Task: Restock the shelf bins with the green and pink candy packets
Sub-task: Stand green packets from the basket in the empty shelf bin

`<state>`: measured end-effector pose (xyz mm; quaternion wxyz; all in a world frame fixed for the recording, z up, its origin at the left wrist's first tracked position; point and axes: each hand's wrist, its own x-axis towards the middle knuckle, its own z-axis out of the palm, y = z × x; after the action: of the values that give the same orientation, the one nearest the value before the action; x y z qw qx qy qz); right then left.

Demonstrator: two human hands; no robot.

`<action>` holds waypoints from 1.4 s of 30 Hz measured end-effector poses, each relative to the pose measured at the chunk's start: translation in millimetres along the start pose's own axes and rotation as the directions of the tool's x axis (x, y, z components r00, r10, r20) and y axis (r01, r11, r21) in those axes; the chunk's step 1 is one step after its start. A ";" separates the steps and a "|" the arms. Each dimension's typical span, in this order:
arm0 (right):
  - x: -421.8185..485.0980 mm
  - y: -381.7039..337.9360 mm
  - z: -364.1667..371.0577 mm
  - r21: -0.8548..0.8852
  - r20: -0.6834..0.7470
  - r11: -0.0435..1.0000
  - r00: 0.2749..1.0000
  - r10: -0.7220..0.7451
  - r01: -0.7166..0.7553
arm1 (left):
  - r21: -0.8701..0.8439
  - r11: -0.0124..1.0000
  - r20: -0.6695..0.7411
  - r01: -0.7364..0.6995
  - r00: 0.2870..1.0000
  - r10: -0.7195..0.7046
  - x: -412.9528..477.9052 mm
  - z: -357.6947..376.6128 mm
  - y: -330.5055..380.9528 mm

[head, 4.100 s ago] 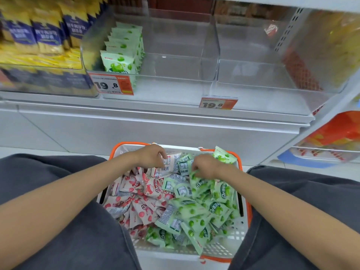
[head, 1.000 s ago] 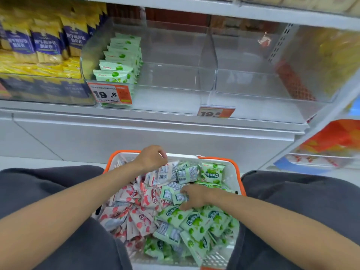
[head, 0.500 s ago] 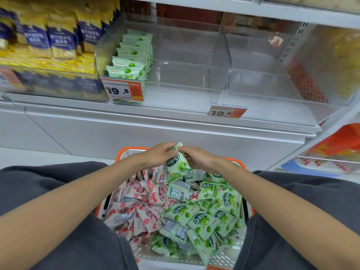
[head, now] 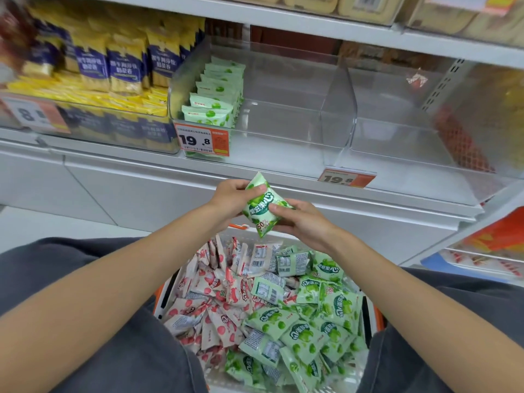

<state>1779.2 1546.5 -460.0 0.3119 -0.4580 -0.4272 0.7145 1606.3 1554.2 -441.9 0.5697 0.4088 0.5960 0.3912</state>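
Note:
Both hands hold one green candy packet [head: 262, 207] above the basket, in front of the shelf edge. My left hand [head: 231, 198] grips its upper left corner and my right hand [head: 302, 222] grips its lower right side. Below, an orange-rimmed white basket [head: 375, 314] holds pink packets [head: 211, 302] on the left and green packets [head: 309, 327] on the right. On the shelf, a clear bin [head: 283, 120] has a row of green packets [head: 217, 104] standing along its left side. A second clear bin [head: 402, 137] to the right holds nothing.
Yellow and blue bags [head: 113, 66] fill the bin to the left. Orange price tags [head: 202, 140] hang on the bin fronts. A white shelf ledge [head: 255, 171] runs below the bins. My dark-trousered knees [head: 113, 350] flank the basket.
Both hands have risen from the basket with the green packet, which now shows its printed front. My view has tilted up toward the shelf.

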 end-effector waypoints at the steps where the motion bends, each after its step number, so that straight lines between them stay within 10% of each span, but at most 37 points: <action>1: 0.7 -2.2 1.9 0.005 -0.013 1.000 1.000 -0.017 0.017 | -0.004 1.000 -0.018 -0.015 1.000 0.015 -0.5 -0.2 2.8; 7: 3.9 -22.4 7.5 0.121 -0.096 0.982 0.987 -0.133 0.144 | -0.083 0.996 0.098 0.034 0.995 -0.025 -3.7 -19.4 36.2; 12: 2.9 -52.5 19.1 -0.435 -0.175 0.836 0.880 -0.442 0.334 | 0.137 0.952 -0.022 -0.275 0.960 0.280 -9.7 -31.9 62.8; 22: 51.4 -157.5 64.5 -0.593 0.002 0.538 0.669 -0.743 0.599 | 0.164 0.796 -0.298 -0.582 0.740 0.603 2.4 -85.9 123.3; 30: 112.2 -136.5 91.1 -0.691 0.006 0.631 0.875 -0.485 0.354 | 0.489 0.802 -0.429 -0.343 0.706 0.563 24.1 -111.4 118.8; 42: 130.2 -153.7 105.0 -0.866 -0.020 0.462 0.910 -0.413 0.191 | 0.543 0.806 -0.405 -0.237 0.766 0.498 41.2 -125.3 115.3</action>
<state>1640.6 1689.1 -350.1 0.2175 -0.5452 -0.7560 0.2897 1485.3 1634.0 -343.6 0.1779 0.5195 0.7092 0.4422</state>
